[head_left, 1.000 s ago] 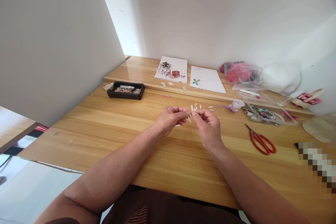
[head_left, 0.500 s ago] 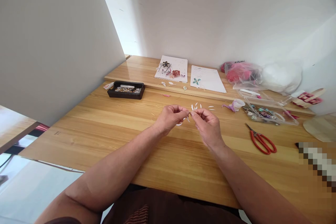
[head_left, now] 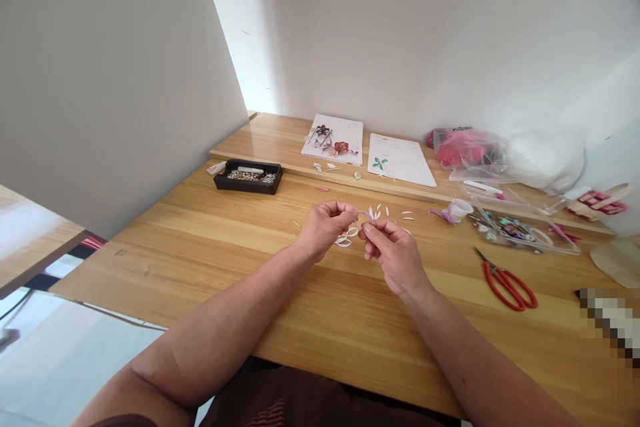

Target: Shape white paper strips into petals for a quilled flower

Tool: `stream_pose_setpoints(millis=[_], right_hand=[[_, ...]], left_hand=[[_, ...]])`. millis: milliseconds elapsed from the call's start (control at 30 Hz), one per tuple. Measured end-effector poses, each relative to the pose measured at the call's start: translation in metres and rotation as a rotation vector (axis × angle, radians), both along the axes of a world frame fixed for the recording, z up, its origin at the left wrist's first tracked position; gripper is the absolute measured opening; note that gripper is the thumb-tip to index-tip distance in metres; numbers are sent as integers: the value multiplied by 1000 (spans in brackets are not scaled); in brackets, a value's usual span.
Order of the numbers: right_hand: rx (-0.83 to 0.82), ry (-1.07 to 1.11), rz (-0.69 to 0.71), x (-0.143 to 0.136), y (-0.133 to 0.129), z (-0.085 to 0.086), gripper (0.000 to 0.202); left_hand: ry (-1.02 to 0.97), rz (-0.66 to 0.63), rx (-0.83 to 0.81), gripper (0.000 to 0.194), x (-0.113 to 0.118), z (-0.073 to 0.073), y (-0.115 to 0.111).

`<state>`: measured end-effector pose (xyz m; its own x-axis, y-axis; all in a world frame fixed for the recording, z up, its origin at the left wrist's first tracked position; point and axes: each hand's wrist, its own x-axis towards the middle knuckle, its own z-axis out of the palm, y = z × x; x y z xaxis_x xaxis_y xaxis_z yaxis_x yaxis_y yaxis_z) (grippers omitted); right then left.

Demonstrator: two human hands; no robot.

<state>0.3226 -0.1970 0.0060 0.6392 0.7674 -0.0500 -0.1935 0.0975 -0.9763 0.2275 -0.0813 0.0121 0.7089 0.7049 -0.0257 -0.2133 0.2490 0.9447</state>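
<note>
Above the wooden table, my left hand [head_left: 326, 227] is closed, thumb and forefinger pinched together. My right hand [head_left: 395, 248] is closed in a pinch a little to the right of it. A thin lilac strip [head_left: 367, 215] arches in the small gap between both sets of fingertips; its ends are hidden in the fingers. Below and behind the hands lie white petal-shaped loops [head_left: 344, 241] and several narrow white petal pieces [head_left: 379, 209]. Whether the strip is ribbon or thread is too small to tell.
Red-handled pliers [head_left: 506, 280] lie right of my hands. Beyond them are a clear box of beads [head_left: 520, 230] and a white cup [head_left: 460, 209] with purple ribbon. A black tray [head_left: 247, 185] of beads sits at left. Paper sheets [head_left: 403, 163] with flower ornaments rest on the back ledge.
My fingertips have moved slightly apart, and the lilac strip now shows arched between them. My right hand has dropped a little. The whole view has shifted slightly.
</note>
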Motion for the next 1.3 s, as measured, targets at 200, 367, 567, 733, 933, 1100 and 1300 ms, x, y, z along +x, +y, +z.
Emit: stream_pose_setpoints(millis=[200,367,567,733,933,1100,1300], right_hand=[[33,-11,-5,2,1,-2,27],[37,-85,-68,5,1,-6,25],[24,-149,-132,5,1,-4,26],[21,-174,-155,5,1,-2,26],[30,-161,-164,5,1,-1,24],[31,-148,-165,4,1,0,24],[24,-178,-165,5,2,-3,24]], left_hand=[[19,-36,-15,28,0,-2,-1],[40,-93,-13,26,1,-6,-2],[19,-139,-46,30,0,-4,-4],[9,-158,-101,32,-1,-3,-4],[-1,-173,-148,29,-1,-4,-4],[3,-155,-168,27,0,-4,-6],[11,-131,-120,30,1,-5,-8]])
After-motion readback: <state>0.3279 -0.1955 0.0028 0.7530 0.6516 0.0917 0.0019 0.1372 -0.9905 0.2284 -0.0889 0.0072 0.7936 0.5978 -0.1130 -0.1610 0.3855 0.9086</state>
